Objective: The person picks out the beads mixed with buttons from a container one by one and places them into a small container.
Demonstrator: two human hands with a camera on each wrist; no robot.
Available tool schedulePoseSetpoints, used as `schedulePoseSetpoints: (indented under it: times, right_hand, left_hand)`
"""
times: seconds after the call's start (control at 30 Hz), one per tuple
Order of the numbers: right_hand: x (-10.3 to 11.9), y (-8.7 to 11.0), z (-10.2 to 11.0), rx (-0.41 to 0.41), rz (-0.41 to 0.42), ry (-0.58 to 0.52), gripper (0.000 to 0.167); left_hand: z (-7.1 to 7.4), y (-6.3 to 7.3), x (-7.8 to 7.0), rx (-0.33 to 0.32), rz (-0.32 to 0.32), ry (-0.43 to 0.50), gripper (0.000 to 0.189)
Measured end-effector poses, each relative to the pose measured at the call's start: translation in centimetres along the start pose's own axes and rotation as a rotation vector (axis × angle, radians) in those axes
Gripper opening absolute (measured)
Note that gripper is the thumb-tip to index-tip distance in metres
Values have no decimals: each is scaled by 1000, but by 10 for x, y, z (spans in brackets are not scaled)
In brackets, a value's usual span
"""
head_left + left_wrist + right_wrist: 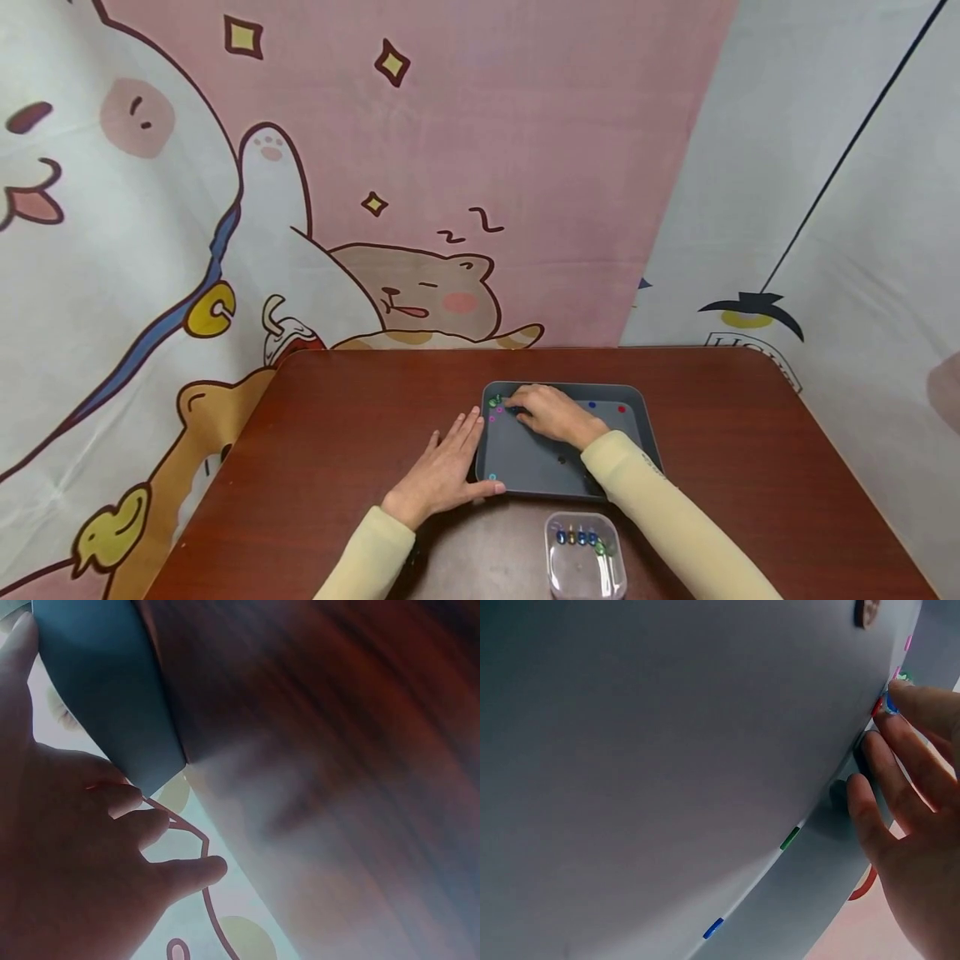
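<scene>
My right hand is over the far left part of a grey tray. Between its thumb and index finger it pinches a small blue glass marble, beside a red mark on the tray floor. Green glass marbles lie in the tray's far left corner, just past those fingertips. With fingers spread, my left hand rests along the tray's left side, its thumb over the near rim. The left wrist view shows this hand against the tray's outer wall.
A clear plastic box with several blue, amber and green marbles stands in front of the tray. Small coloured marks, among them a blue dot and a red dot, dot the tray floor. A printed cloth hangs behind the brown table.
</scene>
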State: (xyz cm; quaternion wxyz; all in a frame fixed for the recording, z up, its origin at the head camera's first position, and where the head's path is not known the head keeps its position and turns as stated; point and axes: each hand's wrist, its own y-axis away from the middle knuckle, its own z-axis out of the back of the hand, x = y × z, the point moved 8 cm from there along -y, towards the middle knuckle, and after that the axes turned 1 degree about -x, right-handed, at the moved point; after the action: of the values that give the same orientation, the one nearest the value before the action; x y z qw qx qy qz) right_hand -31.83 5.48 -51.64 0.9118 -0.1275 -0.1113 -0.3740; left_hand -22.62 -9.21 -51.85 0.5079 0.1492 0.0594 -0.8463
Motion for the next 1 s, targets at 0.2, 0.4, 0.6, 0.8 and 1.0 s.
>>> schedulePoseSetpoints:
  times: [0.2,0.4,0.6,0.8,1.0]
  right_hand:
    - [0,0,1,-5,4,18,32]
    - [1,-1,2,-22,25,20,28]
    - [1,-1,1,-27,31,17,24]
    - [2,-1,3,-32,28,10,22]
    - [1,0,6,-26,11,-9,21]
  left_hand:
    - [-1,0,0,7,-4,-3,108]
    - [-1,-1,0,14,0,-7,108]
    - [0,0,-1,20,4,2,108]
    - [0,0,-1,18,5,9,108]
    - [0,-1,-1,22,14,11,108]
